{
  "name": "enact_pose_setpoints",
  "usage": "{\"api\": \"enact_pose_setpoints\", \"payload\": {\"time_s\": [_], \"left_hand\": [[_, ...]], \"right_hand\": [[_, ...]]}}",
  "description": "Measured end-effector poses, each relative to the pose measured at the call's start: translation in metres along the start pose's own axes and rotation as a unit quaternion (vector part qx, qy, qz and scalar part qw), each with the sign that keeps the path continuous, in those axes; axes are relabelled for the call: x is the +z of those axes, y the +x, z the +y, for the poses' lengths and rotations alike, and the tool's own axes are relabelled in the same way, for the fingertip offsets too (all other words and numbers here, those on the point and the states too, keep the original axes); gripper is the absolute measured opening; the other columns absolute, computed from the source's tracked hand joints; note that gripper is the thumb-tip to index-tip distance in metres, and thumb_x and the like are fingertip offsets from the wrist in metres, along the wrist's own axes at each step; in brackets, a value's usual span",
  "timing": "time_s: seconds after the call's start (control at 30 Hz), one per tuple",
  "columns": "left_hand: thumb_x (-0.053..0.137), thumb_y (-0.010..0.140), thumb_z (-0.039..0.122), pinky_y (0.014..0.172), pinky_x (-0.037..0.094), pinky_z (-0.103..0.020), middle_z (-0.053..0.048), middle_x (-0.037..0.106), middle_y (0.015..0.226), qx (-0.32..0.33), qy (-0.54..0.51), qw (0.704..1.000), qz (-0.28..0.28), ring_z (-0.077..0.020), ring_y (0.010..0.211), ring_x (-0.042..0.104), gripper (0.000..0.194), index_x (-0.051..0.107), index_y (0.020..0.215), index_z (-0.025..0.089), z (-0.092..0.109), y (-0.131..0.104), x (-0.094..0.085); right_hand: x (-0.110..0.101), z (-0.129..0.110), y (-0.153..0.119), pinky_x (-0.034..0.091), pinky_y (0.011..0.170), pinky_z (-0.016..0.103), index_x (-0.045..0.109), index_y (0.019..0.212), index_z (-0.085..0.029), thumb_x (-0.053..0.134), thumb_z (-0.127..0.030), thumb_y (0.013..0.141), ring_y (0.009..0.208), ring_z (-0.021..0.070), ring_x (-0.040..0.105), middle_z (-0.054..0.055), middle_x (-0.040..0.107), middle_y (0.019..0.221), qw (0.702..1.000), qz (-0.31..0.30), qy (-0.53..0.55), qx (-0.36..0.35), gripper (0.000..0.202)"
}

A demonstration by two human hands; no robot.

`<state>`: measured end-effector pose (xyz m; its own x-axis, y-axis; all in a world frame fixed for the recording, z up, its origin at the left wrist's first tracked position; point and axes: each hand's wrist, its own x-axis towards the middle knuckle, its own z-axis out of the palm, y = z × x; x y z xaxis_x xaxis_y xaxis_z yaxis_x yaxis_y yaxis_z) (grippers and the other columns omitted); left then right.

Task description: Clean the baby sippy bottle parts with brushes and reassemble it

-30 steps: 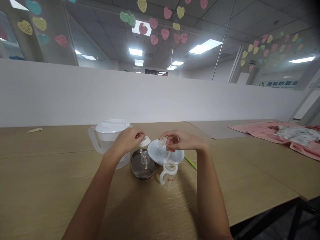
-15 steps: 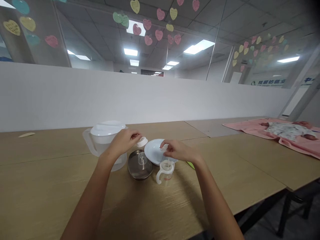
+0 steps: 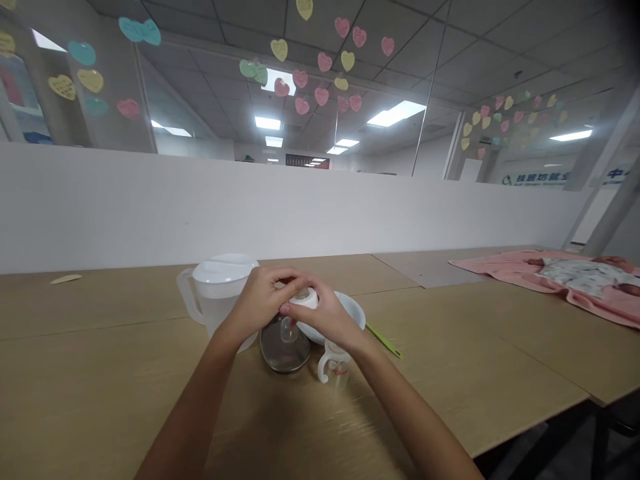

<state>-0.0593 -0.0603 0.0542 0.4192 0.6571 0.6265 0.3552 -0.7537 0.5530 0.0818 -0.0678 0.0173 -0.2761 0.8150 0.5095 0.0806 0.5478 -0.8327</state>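
This looks like an office or a training room inside a shared, office-type building. Large glass panels (image 3: 200, 93) rise above a plain white wall (image 3: 300, 213), and a tiled ceiling (image 3: 490, 40) with bright rectangular lights (image 3: 397, 113) shows in and beyond them. Heart-shaped paper notes (image 3: 325, 62) in pink, yellow, green and blue dot the glass, and blue Chinese lettering (image 3: 543, 178) at the right reads like an institution's sign. The long, wood-toned surface (image 3: 450, 360) is made up of joined tabletops. A pink blanket (image 3: 505, 265), a lidded pitcher (image 3: 225, 290) and a small handled bottle (image 3: 339, 373) lend it a domestic touch.
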Motion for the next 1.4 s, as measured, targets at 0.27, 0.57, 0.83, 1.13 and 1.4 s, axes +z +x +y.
{"api": "enact_pose_setpoints", "payload": {"time_s": [0.27, 0.57, 0.83, 1.13, 1.4], "left_hand": [[0.067, 0.074, 0.036, 0.044, 0.037, -0.020, 0.001, 0.055, 0.052, 0.058, -0.130, 0.966, 0.214, -0.0081, 0.048, 0.047, 0.031, 0.062, 0.051, 0.015, 0.011, -0.003, -0.005], [0.066, 0.077, 0.031, 0.046, 0.041, -0.021, 0.001, 0.060, 0.051, 0.165, -0.028, 0.964, 0.208, -0.0089, 0.047, 0.050, 0.025, 0.066, 0.056, 0.017, 0.015, -0.007, -0.006], [0.055, 0.086, 0.025, 0.077, 0.050, -0.029, -0.004, 0.071, 0.088, 0.243, 0.010, 0.964, 0.109, -0.0158, 0.083, 0.063, 0.016, 0.069, 0.090, 0.020, 0.009, 0.002, 0.045], [0.051, 0.082, 0.016, 0.105, 0.034, -0.044, -0.013, 0.039, 0.138, 0.047, -0.076, 0.995, 0.039, -0.0274, 0.127, 0.038, 0.060, 0.029, 0.138, 0.023, -0.087, -0.086, 0.158], [0.051, 0.078, 0.010, 0.110, 0.027, -0.045, -0.013, 0.033, 0.140, -0.044, -0.126, 0.988, 0.072, -0.0273, 0.131, 0.033, 0.066, 0.025, 0.137, 0.022, -0.079, -0.095, 0.172]], "right_hand": [[0.044, -0.030, -0.013, 0.051, 0.062, 0.026, 0.042, 0.129, -0.022, 0.066, -0.030, 0.072, 0.076, 0.0153, 0.062, 0.002, 0.064, 0.090, 0.991, 0.088, 0.100, -0.022, 0.063], [0.037, -0.015, -0.017, 0.051, 0.055, 0.028, 0.030, 0.139, -0.019, 0.059, -0.033, 0.076, 0.062, 0.0157, 0.062, 0.004, 0.067, 0.085, 0.947, 0.209, -0.193, -0.147, 0.070], [-0.022, 0.037, -0.031, 0.050, 0.067, 0.028, 0.056, 0.107, -0.017, 0.050, -0.042, 0.083, 0.078, 0.0179, 0.063, 0.007, 0.067, 0.091, 0.874, 0.314, -0.305, -0.211, 0.035], [-0.028, 0.121, -0.064, 0.044, 0.071, 0.032, 0.059, 0.091, -0.019, 0.045, -0.036, 0.087, 0.078, 0.0189, 0.057, 0.006, 0.063, 0.082, 0.916, 0.192, -0.314, -0.159, 0.022], [-0.019, 0.132, -0.066, 0.042, 0.077, 0.036, 0.058, 0.087, -0.018, 0.047, -0.034, 0.086, 0.087, 0.0204, 0.051, 0.006, 0.052, 0.087, 0.915, 0.262, -0.283, -0.115, 0.020]]}}
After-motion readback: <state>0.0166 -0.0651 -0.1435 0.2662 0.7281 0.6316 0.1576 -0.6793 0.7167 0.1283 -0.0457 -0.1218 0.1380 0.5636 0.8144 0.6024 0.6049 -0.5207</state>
